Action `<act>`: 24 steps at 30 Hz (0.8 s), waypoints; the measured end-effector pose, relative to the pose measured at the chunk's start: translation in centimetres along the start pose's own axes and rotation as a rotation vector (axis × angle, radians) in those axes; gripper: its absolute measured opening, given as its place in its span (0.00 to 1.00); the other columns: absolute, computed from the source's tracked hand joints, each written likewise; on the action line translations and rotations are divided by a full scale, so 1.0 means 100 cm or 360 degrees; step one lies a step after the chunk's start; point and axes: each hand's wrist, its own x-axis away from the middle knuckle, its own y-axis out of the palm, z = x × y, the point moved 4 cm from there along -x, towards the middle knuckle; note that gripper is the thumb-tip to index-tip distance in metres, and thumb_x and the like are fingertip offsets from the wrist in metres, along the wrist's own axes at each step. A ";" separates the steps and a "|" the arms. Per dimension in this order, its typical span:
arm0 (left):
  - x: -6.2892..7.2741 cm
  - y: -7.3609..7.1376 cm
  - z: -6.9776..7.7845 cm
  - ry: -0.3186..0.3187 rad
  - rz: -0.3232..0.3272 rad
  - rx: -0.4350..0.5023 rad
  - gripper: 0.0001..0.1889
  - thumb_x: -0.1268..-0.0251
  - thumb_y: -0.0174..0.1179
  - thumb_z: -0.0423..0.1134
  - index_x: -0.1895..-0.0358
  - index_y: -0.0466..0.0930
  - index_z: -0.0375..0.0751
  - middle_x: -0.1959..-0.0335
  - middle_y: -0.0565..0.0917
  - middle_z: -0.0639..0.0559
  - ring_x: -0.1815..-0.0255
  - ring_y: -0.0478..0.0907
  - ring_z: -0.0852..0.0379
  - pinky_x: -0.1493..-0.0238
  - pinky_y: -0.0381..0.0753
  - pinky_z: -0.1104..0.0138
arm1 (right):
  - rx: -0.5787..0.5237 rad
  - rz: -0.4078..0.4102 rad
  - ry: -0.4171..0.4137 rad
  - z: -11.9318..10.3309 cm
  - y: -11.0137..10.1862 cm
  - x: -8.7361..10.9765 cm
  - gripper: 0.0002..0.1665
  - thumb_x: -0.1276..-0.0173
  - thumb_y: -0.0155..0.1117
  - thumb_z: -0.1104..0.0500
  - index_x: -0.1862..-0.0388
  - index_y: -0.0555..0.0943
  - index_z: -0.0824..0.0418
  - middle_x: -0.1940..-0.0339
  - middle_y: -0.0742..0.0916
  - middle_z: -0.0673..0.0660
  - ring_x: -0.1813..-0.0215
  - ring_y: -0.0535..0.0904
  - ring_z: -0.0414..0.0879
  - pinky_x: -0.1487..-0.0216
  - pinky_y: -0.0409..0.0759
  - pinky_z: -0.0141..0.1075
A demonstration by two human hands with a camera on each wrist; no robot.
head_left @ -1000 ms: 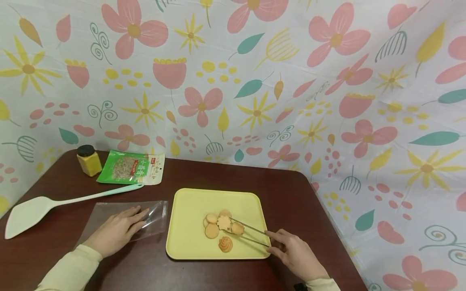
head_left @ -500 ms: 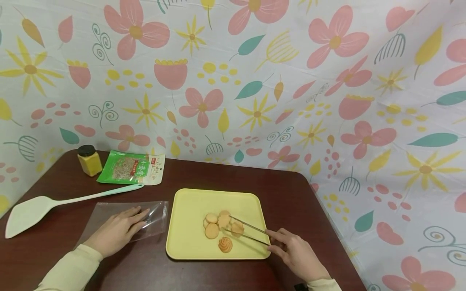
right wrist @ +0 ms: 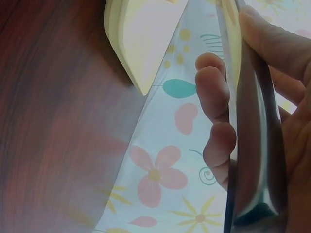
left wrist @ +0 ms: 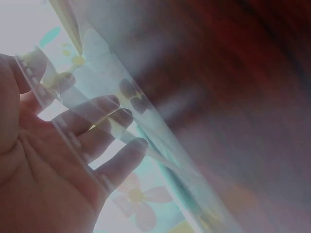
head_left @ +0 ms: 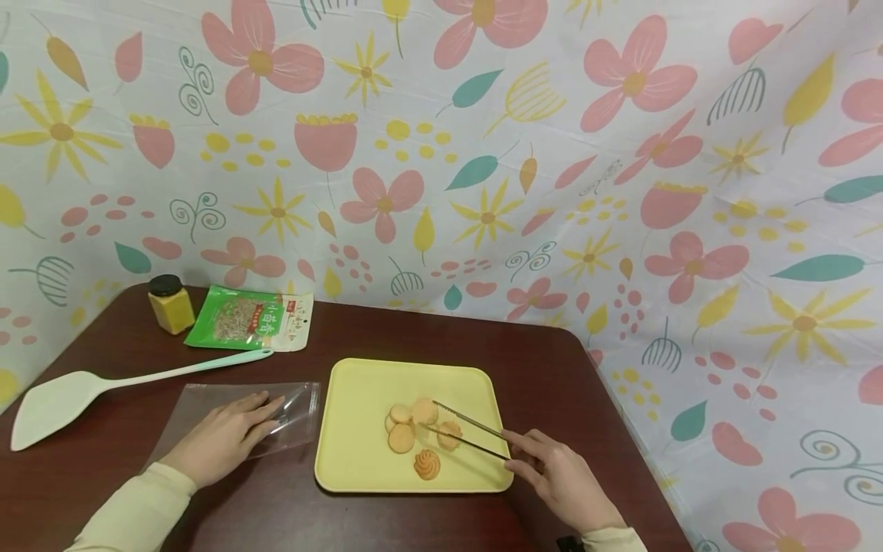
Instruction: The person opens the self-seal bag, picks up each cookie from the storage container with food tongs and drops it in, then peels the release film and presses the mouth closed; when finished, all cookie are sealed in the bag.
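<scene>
My left hand (head_left: 224, 437) lies with fingers extended on a clear plastic bag (head_left: 300, 410) at the tray's left. In the left wrist view, the clear film (left wrist: 104, 73) crosses in front of the fingers. Fingers and thumb of my right hand (head_left: 562, 479) grip metal tongs (head_left: 476, 445), whose arms stand apart over the yellow tray (head_left: 359, 383). Near the tong tips is a pale cookie (head_left: 425, 411); a ridged cookie (head_left: 450, 435) shows between the arms. A swirled cookie (head_left: 427, 464) lies in front, and several round cookies (head_left: 401, 438) cluster to the left.
A white spatula (head_left: 58, 406) with a pale green handle lies at the left. Behind it are a yellow jar (head_left: 172, 310) with a black lid and a green-and-white packet (head_left: 248, 318). A flowered cloth (head_left: 441, 153) hangs behind the dark table (head_left: 538, 360).
The tong tips have shifted slightly up and left, off the scalloped cookie piece that they were near. The cookies under them have changed position a little. My left hand stays still.
</scene>
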 end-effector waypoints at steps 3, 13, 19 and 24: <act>0.000 -0.001 0.001 -0.0001 0.0003 -0.0004 0.22 0.31 0.60 0.43 0.38 0.77 0.36 0.40 0.75 0.29 0.43 0.75 0.32 0.47 0.74 0.40 | 0.0002 0.0025 -0.0019 -0.001 0.001 -0.002 0.25 0.36 0.70 0.52 0.39 0.80 0.44 0.71 0.73 0.32 0.76 0.66 0.28 0.78 0.69 0.25; 0.001 -0.001 -0.002 -0.0014 0.0022 -0.0002 0.22 0.31 0.60 0.44 0.38 0.78 0.36 0.40 0.75 0.29 0.42 0.75 0.32 0.47 0.73 0.39 | -0.0052 0.0086 -0.0163 -0.010 0.008 -0.015 0.24 0.34 0.67 0.51 0.39 0.80 0.46 0.65 0.77 0.33 0.75 0.66 0.28 0.76 0.69 0.25; 0.002 0.000 -0.001 -0.0030 0.0016 0.0020 0.22 0.30 0.59 0.43 0.38 0.78 0.36 0.40 0.75 0.29 0.41 0.73 0.32 0.47 0.73 0.39 | -0.0043 0.0038 -0.0169 -0.015 0.014 -0.026 0.24 0.33 0.65 0.47 0.38 0.80 0.45 0.64 0.78 0.35 0.75 0.67 0.28 0.76 0.70 0.25; 0.002 -0.001 0.000 -0.0045 0.0014 0.0034 0.22 0.30 0.58 0.44 0.37 0.77 0.37 0.39 0.74 0.29 0.40 0.73 0.32 0.46 0.72 0.38 | -0.0015 0.0017 -0.0180 -0.021 0.017 -0.036 0.24 0.32 0.64 0.46 0.39 0.80 0.47 0.63 0.77 0.33 0.72 0.69 0.28 0.75 0.70 0.26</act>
